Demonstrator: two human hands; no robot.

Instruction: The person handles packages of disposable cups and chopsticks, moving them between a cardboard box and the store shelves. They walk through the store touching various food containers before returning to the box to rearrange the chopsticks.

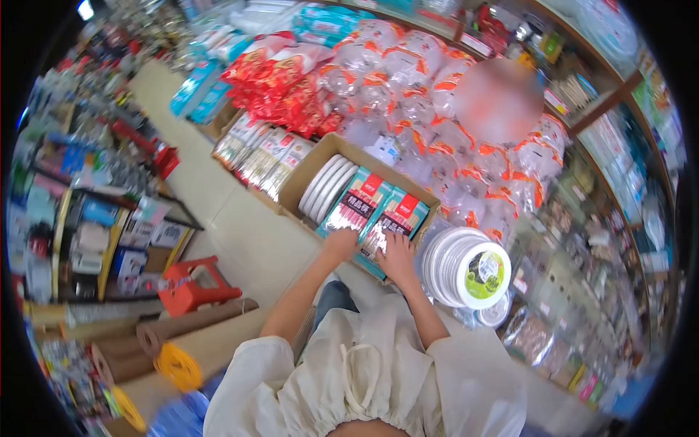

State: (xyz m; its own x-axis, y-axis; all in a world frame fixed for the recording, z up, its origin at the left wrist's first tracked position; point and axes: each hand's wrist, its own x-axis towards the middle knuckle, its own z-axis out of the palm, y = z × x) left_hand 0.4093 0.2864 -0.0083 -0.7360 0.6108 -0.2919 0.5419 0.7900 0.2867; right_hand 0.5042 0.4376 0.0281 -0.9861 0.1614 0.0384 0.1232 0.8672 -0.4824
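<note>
An open cardboard box (pixel 298 178) stands in front of me, holding several white round rolls (pixel 328 188) at its left and two teal-and-red packets side by side. My left hand (pixel 342 244) rests at the near end of the left packet (pixel 357 200). On the near end of the right packet (pixel 400 211) lies my right hand (pixel 395 255), its fingers spread. The left fingertips are partly hidden against the packet, and I cannot tell whether they grip it.
Wrapped white round goods with a green label (pixel 486 271) stand right of the box. Behind are bagged goods with orange print (pixel 415 95) and red packs (pixel 284 84). A red stool (pixel 196 284) and brown rolls (pixel 193 324) are at left, shelves at right.
</note>
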